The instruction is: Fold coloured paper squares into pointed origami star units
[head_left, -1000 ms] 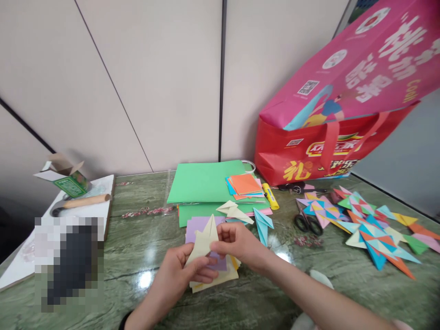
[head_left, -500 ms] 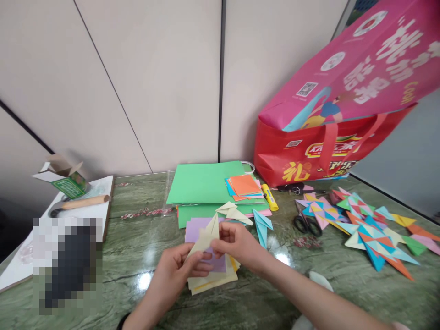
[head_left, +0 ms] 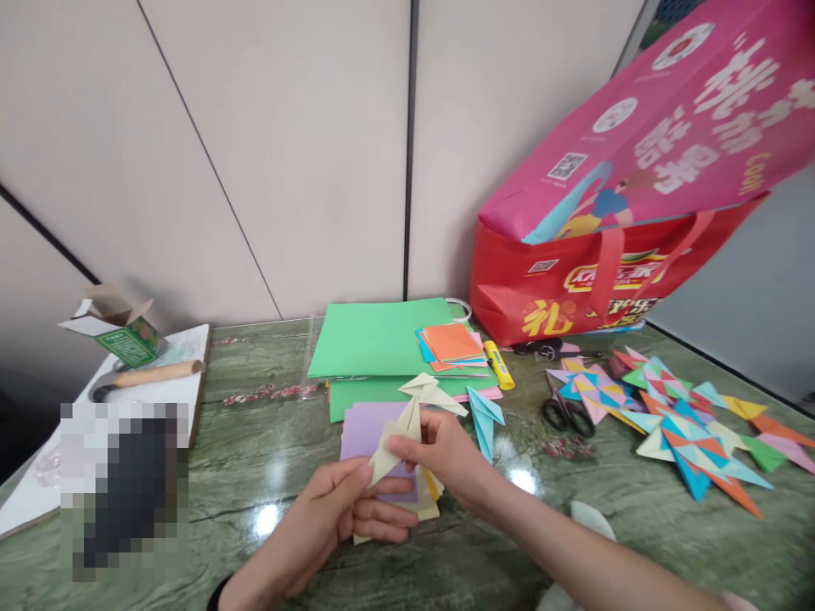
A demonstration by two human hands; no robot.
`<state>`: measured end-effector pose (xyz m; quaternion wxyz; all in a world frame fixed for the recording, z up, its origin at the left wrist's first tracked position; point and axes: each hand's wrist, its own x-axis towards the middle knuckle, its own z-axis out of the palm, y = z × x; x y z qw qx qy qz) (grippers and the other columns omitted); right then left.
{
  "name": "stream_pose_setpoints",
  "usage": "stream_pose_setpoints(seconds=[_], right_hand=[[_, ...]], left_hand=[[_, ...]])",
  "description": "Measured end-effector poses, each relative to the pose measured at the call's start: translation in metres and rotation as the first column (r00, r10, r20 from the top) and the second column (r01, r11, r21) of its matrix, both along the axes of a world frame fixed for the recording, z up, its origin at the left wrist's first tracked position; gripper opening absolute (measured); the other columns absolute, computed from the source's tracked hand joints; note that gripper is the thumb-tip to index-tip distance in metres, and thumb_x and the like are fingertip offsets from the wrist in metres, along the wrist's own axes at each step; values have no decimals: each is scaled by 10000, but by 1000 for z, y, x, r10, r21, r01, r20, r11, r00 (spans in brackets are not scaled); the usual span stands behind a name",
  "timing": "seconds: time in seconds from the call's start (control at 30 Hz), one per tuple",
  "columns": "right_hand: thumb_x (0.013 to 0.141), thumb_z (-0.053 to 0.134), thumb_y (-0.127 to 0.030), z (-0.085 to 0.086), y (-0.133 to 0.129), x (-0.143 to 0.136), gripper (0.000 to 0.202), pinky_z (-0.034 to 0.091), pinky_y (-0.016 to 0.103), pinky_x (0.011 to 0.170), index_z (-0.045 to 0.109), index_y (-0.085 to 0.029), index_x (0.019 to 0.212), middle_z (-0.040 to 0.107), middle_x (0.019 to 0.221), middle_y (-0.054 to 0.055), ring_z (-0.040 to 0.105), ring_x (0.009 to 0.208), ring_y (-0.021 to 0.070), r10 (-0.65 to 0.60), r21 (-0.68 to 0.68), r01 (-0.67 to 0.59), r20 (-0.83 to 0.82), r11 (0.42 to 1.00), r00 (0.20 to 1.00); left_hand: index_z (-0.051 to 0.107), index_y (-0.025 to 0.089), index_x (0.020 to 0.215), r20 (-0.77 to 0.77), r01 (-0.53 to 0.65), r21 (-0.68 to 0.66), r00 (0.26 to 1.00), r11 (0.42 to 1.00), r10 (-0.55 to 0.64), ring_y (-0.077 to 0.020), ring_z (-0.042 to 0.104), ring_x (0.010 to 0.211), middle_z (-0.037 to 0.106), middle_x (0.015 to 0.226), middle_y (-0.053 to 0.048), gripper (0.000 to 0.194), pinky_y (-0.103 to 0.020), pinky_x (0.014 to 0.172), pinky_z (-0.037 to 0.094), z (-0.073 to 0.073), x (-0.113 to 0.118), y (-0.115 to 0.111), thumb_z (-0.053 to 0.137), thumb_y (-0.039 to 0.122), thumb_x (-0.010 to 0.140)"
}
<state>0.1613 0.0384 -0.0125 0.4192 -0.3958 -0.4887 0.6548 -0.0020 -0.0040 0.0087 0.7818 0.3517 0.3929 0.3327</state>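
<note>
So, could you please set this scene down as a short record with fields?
Left hand: pinches cream folded paper at its lower end
Right hand: grips the same paper higher up
Below hands: purple sheet over pale paper
Beyond: blue folded piece, green sheets, yellow tube
Right side: scissors, multicoloured folded shapes
Back: pink bag, red bag

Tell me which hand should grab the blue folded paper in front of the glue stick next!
Probably the right hand: it's nearer the blue folded paper than the left hand is. Both hands hold the cream folded paper, so the right must let go first.
</note>
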Motion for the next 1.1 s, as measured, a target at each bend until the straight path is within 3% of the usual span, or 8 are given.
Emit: stream_pose_setpoints(seconds=[0.17,0.3,0.5,0.6,0.77,0.97,1.1], right_hand=[[601,712,-441,-1,1,0,332,386,201,463,592,-145,691,576,587,-22,460,474,76,-19,12,19,20,1000,1000],[626,684,-450,0,1,0,325,384,207,465,562,-149,649,541,534,-31,467,471,88,-17,34,15,61,999,998],[657,664,-363,1,-3,-2,249,386,208,474,559,-139,689,545,590,-19,480,508,96,19,101,-29,101,994,995],[658,664,-323,0,-7,-5,219,381,204,478,554,-135,682,535,595,-23,468,510,89,24,120,-39,121,992,992],[641,678,-378,-2,-8,-7,269,421,221,477,563,-140,694,566,619,-9,504,501,100,39,70,-44,81,997,996],[627,692,-334,-3,-9,-7,245,390,207,455,560,-134,679,549,592,-19,473,482,86,31,62,-36,87,997,996],[620,700,-270,-3,-9,-7,202,346,193,458,552,-134,648,520,574,-36,433,497,75,31,115,-43,105,992,994]], left_hand=[[625,137,1060,15,59,52,998,997,-60,-305,655,925,650,1131,-165,313,-458,842,479,-3,-2,-1,574,323,813],[629,179,1064,-66,93,127,994,988,-85,-285,641,958,645,1156,-118,326,-453,875,468,-2,-1,-2,576,366,802],[648,163,1004,-283,146,243,956,959,-74,-254,659,912,728,951,-84,315,-383,840,491,1,1,1,681,292,718],[670,128,882,-319,114,205,947,972,-44,-258,679,842,743,868,-93,292,-356,772,520,-3,2,1,750,260,634],[671,101,833,-272,-4,112,962,994,34,-248,698,735,744,850,-125,361,-365,688,558,-5,8,-2,726,398,634],[673,99,908,-275,59,155,961,986,-14,-257,688,811,726,938,-141,408,-373,739,549,-3,8,-2,705,420,657],[675,106,823,-312,34,151,950,988,15,-229,699,697,741,805,-112,382,-338,660,560,-7,7,-1,699,446,651]])
